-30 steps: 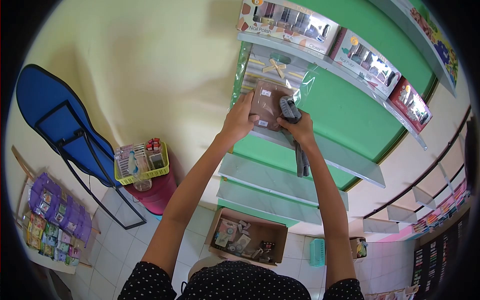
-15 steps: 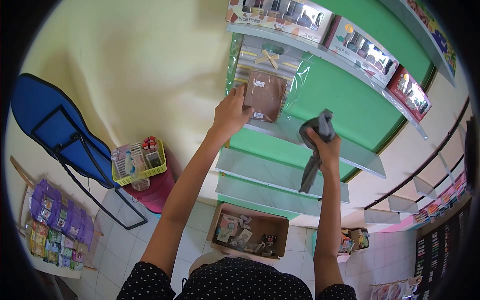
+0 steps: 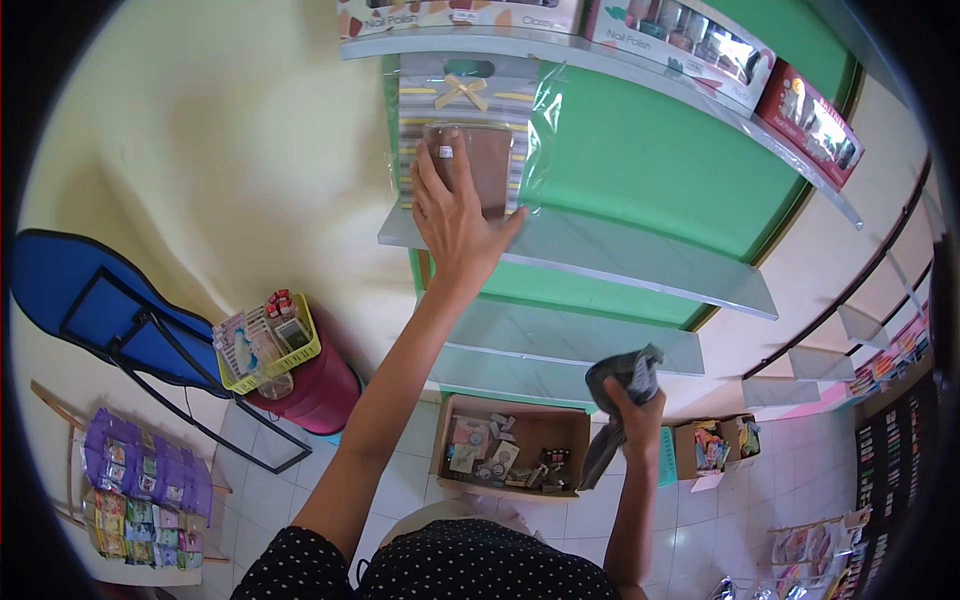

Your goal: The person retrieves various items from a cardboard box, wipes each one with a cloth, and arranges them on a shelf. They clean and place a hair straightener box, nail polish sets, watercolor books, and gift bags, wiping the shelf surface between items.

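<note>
**Listener:** Where were your hands?

**Me:** My left hand [image 3: 458, 215] was raised to the glass shelf [image 3: 640, 262], fingers spread and open, palm flat against a brown packet [image 3: 487, 165]. I wasn't gripping it; I judge the flat palm was there to keep it upright.

**Listener:** And where did the packet stand?

**Me:** At the left end of the shelf, on its bottom edge, leaning back against a striped gift bag [image 3: 462, 120] wrapped in clear plastic with a cream bow. My hand covered the packet's lower left part.

**Listener:** What about the other hand?

**Me:** My right hand [image 3: 632, 408] was much lower, well apart from that shelf, closed around a grey cloth [image 3: 618, 385]. The cloth was bunched in my fist with its loose end hanging down, so it stayed clear of the goods.

**Listener:** What else was around?

**Me:** Boxes of nail polish [image 3: 690, 35] lined the shelf above. On the floor below lay an open cardboard box [image 3: 510, 455] of small items, and to the left a yellow basket [image 3: 268, 340] sat on a pink stool.
</note>
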The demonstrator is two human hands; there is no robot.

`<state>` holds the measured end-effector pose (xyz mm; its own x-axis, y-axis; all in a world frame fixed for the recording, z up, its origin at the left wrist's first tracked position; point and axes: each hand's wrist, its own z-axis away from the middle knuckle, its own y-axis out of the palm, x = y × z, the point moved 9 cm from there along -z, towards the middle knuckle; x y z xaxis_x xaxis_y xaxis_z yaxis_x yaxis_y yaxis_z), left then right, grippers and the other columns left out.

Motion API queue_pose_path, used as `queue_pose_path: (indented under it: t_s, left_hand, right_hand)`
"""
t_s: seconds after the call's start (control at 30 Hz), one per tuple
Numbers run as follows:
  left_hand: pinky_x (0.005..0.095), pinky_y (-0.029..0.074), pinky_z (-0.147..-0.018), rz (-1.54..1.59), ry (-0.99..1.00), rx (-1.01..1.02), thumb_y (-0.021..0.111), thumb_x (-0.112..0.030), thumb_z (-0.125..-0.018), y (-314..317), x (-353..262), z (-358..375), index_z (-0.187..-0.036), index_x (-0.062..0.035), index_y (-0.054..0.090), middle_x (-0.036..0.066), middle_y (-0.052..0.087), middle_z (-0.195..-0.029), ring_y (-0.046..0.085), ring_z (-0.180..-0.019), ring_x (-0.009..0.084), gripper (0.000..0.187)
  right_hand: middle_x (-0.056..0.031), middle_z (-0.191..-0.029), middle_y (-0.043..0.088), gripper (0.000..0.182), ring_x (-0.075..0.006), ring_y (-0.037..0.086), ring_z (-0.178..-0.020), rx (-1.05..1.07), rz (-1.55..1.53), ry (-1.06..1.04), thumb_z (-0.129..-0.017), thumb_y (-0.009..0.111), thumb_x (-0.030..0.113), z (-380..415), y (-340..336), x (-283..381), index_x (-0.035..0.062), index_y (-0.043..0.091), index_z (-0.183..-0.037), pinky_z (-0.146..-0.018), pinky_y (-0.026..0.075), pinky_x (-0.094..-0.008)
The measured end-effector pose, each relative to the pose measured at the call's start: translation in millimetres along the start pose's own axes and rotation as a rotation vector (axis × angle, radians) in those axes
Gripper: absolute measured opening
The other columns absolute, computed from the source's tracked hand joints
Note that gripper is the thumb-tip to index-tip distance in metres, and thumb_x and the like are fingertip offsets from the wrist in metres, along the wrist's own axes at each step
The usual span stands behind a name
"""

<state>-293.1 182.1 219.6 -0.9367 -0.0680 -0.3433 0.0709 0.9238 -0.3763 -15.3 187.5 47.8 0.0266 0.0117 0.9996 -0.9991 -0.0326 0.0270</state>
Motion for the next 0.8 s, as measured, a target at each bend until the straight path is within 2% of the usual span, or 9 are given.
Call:
queue_pose_path:
  t_s: [0.13,0.27,0.4,0.67,0.8]
  left_hand:
    - [0.0470,0.034,-0.084,0.025,-0.097,0.055,0.075,-0.020,-0.048,10,6,-4,-0.127,-0.0116,0.021,0.022,0.015,-0.126,0.030,-0.108,0.0408,0.096]
    - [0.0472,0.034,-0.083,0.048,-0.110,0.087,0.074,-0.018,-0.048,8,7,-5,-0.127,-0.0112,0.022,0.022,0.016,-0.126,0.030,-0.108,0.0408,0.094]
    - [0.0483,0.034,-0.083,0.038,-0.092,0.081,0.073,-0.017,-0.049,9,6,-3,-0.127,-0.0108,0.021,0.022,0.014,-0.127,0.029,-0.109,0.0411,0.094]
    - [0.0492,0.026,-0.089,0.082,-0.030,0.013,0.071,-0.017,-0.052,12,8,1,-0.129,-0.0097,0.017,0.023,0.011,-0.128,0.024,-0.111,0.0409,0.094]
    - [0.0503,0.023,-0.090,0.084,-0.017,-0.008,0.073,-0.022,-0.053,13,10,2,-0.129,-0.0099,0.016,0.024,0.010,-0.128,0.022,-0.114,0.0406,0.095]
  right_hand:
    - [-0.0037,-0.073,0.057,0.025,-0.0091,0.051,-0.061,-0.089,-0.056,0.017,-0.064,0.067,0.008,20,-32,-32,-0.0032,0.057,-0.084,-0.056,0.042,-0.0203]
    - [-0.0070,-0.079,0.058,0.026,-0.0114,0.055,-0.068,-0.200,-0.061,0.114,-0.064,0.066,0.005,39,-68,-51,-0.0045,0.056,-0.086,-0.060,0.045,-0.0226]
    - [-0.0091,-0.078,0.058,0.030,-0.0126,0.055,-0.067,-0.297,-0.036,0.136,-0.063,0.068,0.007,47,-97,-71,-0.0066,0.055,-0.087,-0.060,0.045,-0.0231]
    - [-0.0096,-0.078,0.058,0.032,-0.0128,0.055,-0.065,-0.278,-0.077,0.139,-0.063,0.069,0.008,49,-86,-74,-0.0072,0.055,-0.087,-0.060,0.045,-0.0233]
    - [-0.0092,-0.078,0.059,0.030,-0.0124,0.055,-0.065,-0.267,-0.075,0.144,-0.064,0.068,0.008,50,-80,-76,-0.0067,0.056,-0.087,-0.060,0.045,-0.0233]
